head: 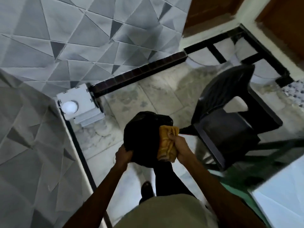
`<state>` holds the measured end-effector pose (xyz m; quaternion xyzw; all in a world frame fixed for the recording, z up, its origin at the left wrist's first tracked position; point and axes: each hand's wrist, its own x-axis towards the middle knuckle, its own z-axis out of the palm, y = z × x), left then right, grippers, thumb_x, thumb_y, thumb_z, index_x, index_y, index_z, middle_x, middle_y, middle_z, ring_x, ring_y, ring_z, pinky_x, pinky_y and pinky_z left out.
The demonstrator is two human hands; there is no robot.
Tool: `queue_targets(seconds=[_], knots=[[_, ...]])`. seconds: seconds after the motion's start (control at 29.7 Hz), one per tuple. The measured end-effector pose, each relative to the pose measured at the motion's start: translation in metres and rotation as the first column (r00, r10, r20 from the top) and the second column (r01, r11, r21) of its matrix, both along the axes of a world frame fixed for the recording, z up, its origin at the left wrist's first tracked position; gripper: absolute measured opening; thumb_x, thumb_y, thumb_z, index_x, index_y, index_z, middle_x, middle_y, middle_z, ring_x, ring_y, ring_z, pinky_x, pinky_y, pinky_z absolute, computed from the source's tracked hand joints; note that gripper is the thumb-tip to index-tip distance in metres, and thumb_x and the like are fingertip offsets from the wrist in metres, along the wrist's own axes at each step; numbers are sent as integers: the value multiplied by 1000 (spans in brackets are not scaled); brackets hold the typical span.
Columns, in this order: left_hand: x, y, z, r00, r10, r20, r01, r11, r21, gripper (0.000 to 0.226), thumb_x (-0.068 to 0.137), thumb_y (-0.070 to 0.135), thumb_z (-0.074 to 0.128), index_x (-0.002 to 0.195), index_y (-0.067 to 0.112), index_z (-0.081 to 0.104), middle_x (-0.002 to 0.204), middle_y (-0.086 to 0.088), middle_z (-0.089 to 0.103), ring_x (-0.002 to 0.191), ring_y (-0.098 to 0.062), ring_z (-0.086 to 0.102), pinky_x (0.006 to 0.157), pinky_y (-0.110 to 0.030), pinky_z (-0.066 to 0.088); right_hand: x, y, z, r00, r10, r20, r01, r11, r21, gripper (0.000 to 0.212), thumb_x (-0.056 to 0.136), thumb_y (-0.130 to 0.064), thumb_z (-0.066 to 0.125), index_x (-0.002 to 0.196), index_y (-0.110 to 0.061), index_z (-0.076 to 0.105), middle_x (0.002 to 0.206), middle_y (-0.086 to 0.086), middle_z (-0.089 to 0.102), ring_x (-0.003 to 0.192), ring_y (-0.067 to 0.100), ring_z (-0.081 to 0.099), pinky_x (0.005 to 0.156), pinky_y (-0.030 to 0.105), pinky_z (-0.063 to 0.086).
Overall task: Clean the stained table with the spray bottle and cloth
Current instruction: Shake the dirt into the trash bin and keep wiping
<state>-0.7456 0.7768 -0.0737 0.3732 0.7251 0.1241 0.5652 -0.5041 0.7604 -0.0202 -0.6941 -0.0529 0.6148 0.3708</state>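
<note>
A folded yellow-orange cloth (167,143) is gripped in my right hand (178,146), held in front of my body above the floor. My left hand (123,154) clutches the lower left side of a black plastic bag (144,139), which bulges upward between both hands. The cloth presses against the bag's right side. No spray bottle shows in the head view. A pale blue-white table surface (283,193) fills the bottom right corner.
A dark plastic chair (230,119) stands on the marble floor to the right. A white box with a round light (79,104) sits in the wall corner. Grey geometric wall panels (82,38) run along the left and back. A wooden door (279,12) is at top right.
</note>
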Motion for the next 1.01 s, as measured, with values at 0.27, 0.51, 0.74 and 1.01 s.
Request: queue_targets(seconds=[0.27,0.51,0.74,1.01], knots=[[-23,184,8,953,292,77,-292,956,-20,87,60,39,63,142,14,47,114,0,54,89,-19,58,63,-24,53,-29,214,-9,965,149,-215,-170,982,-82,23,100,-21,59,114,-3,64,94,14,67,84,28,65,68,37,54],[-91,350,-88,920,390,42,-383,917,-114,89,46,52,65,131,27,55,126,-14,65,105,-36,67,89,-52,57,-63,393,-73,929,144,-341,-196,973,-123,37,89,-30,67,117,-5,62,100,17,73,85,30,74,67,39,61],[-141,480,-289,924,382,-14,-379,913,-153,78,63,40,67,138,24,51,119,-8,68,98,-30,70,80,-47,61,-116,512,-280,946,134,-296,-168,981,-95,98,38,-60,96,113,-8,60,86,4,71,72,19,70,60,36,56],[-178,565,-448,925,367,-101,-379,910,-168,86,64,32,63,146,15,41,131,-17,59,115,-36,60,92,-54,55,-182,570,-415,976,-121,-181,77,970,-231,100,63,-63,83,145,-17,49,141,15,57,126,39,56,107,61,43]])
